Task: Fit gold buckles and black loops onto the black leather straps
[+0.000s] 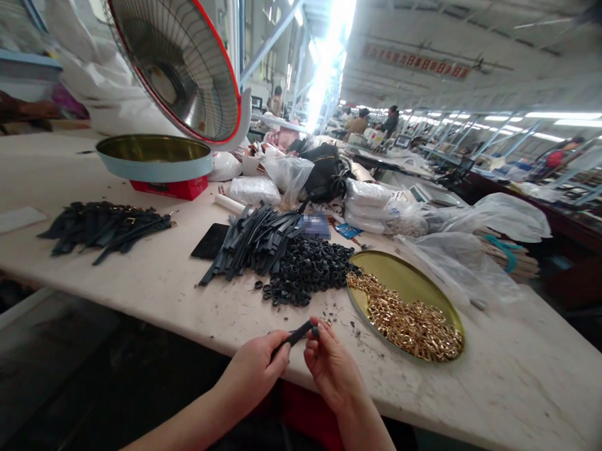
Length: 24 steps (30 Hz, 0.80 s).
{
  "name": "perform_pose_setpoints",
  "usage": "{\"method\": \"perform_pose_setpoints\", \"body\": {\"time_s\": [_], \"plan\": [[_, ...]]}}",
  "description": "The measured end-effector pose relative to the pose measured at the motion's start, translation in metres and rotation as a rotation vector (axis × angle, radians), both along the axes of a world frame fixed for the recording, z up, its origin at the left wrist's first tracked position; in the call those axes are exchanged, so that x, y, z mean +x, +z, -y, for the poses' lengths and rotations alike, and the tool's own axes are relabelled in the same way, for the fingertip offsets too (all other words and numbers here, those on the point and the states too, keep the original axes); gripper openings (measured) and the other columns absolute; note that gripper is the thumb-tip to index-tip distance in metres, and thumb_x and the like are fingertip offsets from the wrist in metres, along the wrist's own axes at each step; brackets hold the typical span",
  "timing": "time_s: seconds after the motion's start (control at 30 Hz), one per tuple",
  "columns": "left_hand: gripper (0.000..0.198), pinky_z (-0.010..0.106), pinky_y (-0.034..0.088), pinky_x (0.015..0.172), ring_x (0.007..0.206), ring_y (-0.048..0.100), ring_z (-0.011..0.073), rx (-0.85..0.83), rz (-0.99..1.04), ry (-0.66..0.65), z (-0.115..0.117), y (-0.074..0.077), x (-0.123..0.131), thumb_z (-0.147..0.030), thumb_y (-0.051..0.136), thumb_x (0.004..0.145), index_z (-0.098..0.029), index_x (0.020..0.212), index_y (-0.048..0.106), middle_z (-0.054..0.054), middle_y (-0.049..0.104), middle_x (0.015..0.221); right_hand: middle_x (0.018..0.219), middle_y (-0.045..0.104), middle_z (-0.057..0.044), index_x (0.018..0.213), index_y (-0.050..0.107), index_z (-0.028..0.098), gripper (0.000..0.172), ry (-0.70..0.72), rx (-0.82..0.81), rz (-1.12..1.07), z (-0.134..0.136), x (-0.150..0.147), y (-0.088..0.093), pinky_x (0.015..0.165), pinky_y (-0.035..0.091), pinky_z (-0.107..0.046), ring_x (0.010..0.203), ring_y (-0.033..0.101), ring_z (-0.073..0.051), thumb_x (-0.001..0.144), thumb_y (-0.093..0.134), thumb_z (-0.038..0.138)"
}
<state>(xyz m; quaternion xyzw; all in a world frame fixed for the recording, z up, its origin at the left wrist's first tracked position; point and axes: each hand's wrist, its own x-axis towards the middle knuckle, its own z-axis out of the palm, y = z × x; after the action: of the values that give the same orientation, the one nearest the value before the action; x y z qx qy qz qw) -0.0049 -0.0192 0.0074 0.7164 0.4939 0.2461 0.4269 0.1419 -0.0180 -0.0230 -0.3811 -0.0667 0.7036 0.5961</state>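
Observation:
My left hand [261, 360] is closed round a dark strap [292, 338] near the table's front edge. The fingers of my right hand [329, 360] pinch the strap's far end, where a small dark loop and a bit of gold metal show. Just beyond my hands lies a heap of small black loops [312, 266]. A pile of loose black straps [260, 240] sits behind and to the left of it. To the right, a round gold tray [431, 282] holds many gold buckles [411, 323].
Straps with buckles [109, 227] lie at the left on the table [178, 306]. Behind are a round tin [154, 169] on a red box [175, 188], a fan [183, 61], a black bag [326, 170] and plastic bags [481, 217]. People are in the background.

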Motion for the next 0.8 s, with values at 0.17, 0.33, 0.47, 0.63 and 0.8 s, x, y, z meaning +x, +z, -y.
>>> {"method": "perform_pose_setpoints", "body": {"time_s": [0.17,0.33,0.47,0.63,0.8], "plan": [[0.029,0.024,0.041,0.071,0.076,0.058,0.0174,0.097,-0.038,0.011,0.004,-0.003,0.000,-0.026,0.036,0.082,-0.020,0.094,0.061,0.004,0.066,0.084,0.073,0.067,-0.001,0.080,0.065,0.015,0.026,-0.003,-0.008,-0.076,0.007,0.003,-0.002,0.061,0.052,-0.012,0.061,0.061,-0.005,0.056,0.075,0.008],[0.029,0.022,0.041,0.067,0.074,0.058,0.0165,0.046,-0.009,-0.003,0.001,-0.005,0.000,-0.026,0.034,0.084,-0.019,0.094,0.060,0.003,0.065,0.082,0.075,0.067,0.000,0.086,0.065,0.016,0.032,0.082,0.008,0.000,0.013,0.001,-0.005,0.059,0.050,-0.013,0.059,0.059,-0.004,0.057,0.077,0.016],[0.028,0.021,0.038,0.056,0.060,0.054,0.0135,-0.040,0.008,-0.030,-0.003,-0.006,0.003,-0.028,0.033,0.085,-0.017,0.087,0.059,0.000,0.060,0.068,0.063,0.063,0.000,0.077,0.065,0.012,0.026,0.102,0.095,0.225,0.011,0.000,-0.014,0.046,0.043,-0.015,0.047,0.050,-0.005,0.065,0.070,0.035],[0.027,0.020,0.034,0.049,0.048,0.047,0.0116,-0.108,-0.006,-0.011,-0.008,-0.012,0.008,-0.030,0.033,0.085,-0.017,0.079,0.055,-0.004,0.049,0.053,0.068,0.059,0.002,0.083,0.066,0.019,0.031,-0.055,-0.005,0.151,0.004,0.002,-0.021,0.049,0.042,-0.018,0.051,0.048,-0.006,0.060,0.073,0.038],[0.028,0.021,0.034,0.052,0.053,0.049,0.0126,-0.106,-0.067,-0.066,-0.011,-0.015,0.014,-0.028,0.031,0.084,-0.017,0.076,0.056,-0.003,0.053,0.055,0.067,0.059,0.001,0.084,0.067,0.019,0.030,-0.062,0.037,0.308,0.002,0.003,-0.024,0.057,0.043,-0.023,0.057,0.049,-0.010,0.064,0.069,0.041]]}}
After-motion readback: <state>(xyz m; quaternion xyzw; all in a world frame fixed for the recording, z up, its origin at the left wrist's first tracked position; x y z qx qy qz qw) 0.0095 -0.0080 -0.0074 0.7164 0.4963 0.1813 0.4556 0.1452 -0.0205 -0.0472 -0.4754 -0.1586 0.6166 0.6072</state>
